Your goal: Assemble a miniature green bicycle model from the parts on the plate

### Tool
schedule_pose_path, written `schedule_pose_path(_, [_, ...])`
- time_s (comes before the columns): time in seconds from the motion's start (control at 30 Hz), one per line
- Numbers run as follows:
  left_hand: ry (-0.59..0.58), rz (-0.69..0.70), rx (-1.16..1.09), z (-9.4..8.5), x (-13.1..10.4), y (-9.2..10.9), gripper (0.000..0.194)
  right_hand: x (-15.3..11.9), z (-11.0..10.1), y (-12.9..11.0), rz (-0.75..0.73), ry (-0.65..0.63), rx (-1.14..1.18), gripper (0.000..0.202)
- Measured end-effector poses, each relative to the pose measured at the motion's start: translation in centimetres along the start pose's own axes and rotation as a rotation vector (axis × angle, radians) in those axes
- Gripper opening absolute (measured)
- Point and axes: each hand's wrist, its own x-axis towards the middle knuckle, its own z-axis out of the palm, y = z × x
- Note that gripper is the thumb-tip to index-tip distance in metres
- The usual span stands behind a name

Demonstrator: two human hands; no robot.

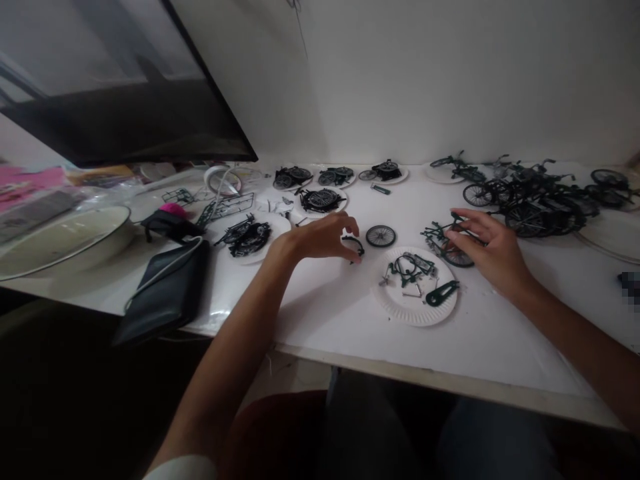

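Left hand (327,236) is pinching a curved dark part (361,249) between thumb and fingers, left of the loose wheel (381,236). Right hand (486,245) is pinching a partly built model bicycle (440,241), far-right of the paper plate (400,315).

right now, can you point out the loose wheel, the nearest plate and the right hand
Loose wheel (381,236): head view, on its hub.
Nearest plate (416,321): head view, on its near rim.
Right hand (493,245): head view, on its back.
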Motion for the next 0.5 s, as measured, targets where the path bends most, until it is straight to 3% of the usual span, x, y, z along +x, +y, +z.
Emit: schedule_pose_path(0.5, [-0.044,0.040,-0.008,0.38,0.35,-0.42,0.060,-0.03,-0.05,0.00,0.009,-0.032,-0.008,0.043])
